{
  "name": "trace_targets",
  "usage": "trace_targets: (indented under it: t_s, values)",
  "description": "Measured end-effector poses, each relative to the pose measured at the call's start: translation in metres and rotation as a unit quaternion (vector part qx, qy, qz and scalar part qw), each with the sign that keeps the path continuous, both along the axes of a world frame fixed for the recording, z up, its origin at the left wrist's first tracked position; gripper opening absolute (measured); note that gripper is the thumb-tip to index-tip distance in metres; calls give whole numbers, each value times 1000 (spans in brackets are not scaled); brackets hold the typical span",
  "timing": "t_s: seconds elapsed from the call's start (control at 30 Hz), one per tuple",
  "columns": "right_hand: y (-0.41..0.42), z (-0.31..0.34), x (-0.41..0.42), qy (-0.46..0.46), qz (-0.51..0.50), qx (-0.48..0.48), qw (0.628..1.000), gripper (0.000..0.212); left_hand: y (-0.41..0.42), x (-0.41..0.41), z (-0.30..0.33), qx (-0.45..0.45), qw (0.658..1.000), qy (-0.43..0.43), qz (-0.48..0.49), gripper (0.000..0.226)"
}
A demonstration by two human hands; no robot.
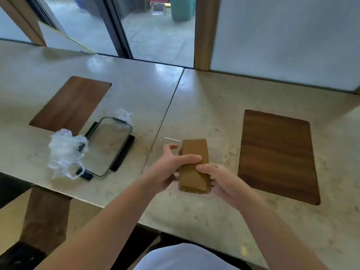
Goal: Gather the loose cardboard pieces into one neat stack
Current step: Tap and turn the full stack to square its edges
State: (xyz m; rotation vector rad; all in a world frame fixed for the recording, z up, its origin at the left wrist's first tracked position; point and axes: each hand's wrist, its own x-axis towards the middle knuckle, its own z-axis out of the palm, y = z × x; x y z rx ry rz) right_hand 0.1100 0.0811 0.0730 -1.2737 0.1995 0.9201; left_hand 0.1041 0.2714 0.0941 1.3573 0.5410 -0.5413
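A bundle of brown cardboard pieces (pixel 194 164) is held above a clear plastic container (pixel 215 155) on the pale stone table (pixel 194 98). My left hand (pixel 171 168) grips the bundle's left side, fingers laid across its face. From the right, my right hand (pixel 220 180) holds its lower part with the thumb on top. The pieces overlap unevenly, and the lower corner shows several layered edges. How many pieces there are is hidden.
A clear lid with black clips (pixel 110 147) lies to the left, beside crumpled clear plastic wrap (pixel 64 152). Dark wooden inlays sit in the table at left (pixel 72 104) and right (pixel 276 154). Glass panels stand behind the table.
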Motion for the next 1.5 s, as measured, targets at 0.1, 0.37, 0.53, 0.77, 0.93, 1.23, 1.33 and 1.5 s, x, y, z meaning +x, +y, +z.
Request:
trace_targets:
  t_s: [0.1, 0.37, 0.53, 0.77, 0.93, 1.23, 1.33, 1.5]
  values:
    - [25, -15, 13, 14, -32, -12, 999, 45, 21, 19, -12, -6, 999, 33, -17, 119]
    - [67, -53, 26, 72, -59, -40, 995, 38, 51, 37, -69, 16, 997, 61, -35, 47]
    - [91, -64, 27, 104, -125, -56, 985, 39, 54, 40, -85, 7, 996, 89, 30, 86]
    - [96, -74, 24, 120, -144, -39, 981, 38, 51, 46, -93, 16, 993, 109, 36, 95]
    - [98, -75, 27, 118, -145, -38, 982, 37, 49, 45, -96, 36, 994, 97, 27, 84]
    - [101, -77, 20, 141, -184, -45, 972, 46, 48, 38, -98, 71, 993, 86, 26, 59]
    - [103, -74, 20, 143, -189, -49, 970, 47, 49, 40, -94, 94, 992, 76, 20, 58]
    - [102, -70, 17, 139, -193, -57, 970, 53, 47, 36, -84, 136, 990, 32, -2, 78]
